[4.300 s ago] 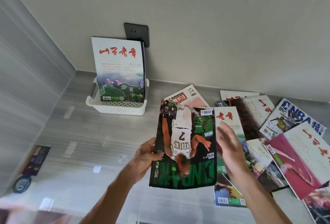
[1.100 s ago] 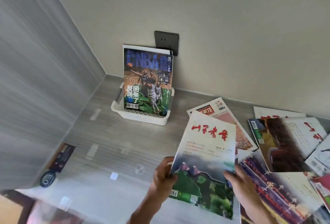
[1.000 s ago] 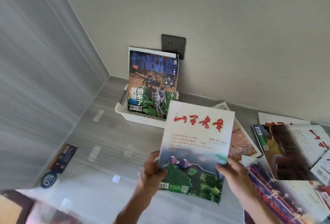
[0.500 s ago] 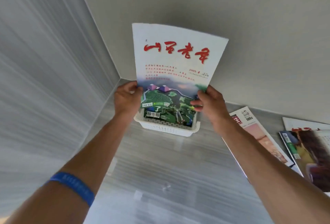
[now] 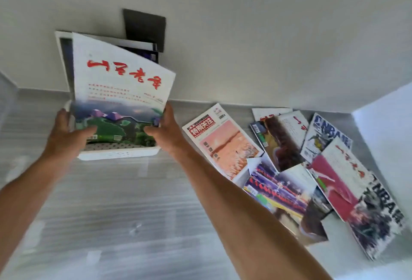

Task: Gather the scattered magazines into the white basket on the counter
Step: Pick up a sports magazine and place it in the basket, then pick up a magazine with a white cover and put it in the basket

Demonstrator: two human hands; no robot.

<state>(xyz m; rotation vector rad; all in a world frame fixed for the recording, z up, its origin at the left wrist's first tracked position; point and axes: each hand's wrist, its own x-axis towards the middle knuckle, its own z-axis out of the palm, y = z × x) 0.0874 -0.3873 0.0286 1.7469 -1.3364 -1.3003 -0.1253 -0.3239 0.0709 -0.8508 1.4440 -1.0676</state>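
I am gripping the landscape-cover magazine (image 5: pixel 120 92) by both side edges, left hand (image 5: pixel 66 133) and right hand (image 5: pixel 166 130), lowering it into the white basket (image 5: pixel 118 151) near the counter's (image 5: pixel 133 212) back-left corner, in front of what look like two or more already standing inside. Roughly eight scattered magazines (image 5: pixel 296 168) are waiting toward the right edge.

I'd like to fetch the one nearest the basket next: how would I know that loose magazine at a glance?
Start at the white basket under the dark wall socket. On the counter to its right lies a scattered pile; the magazine with a pink-orange sunset cover is its leftmost. Only it has a red title banner.
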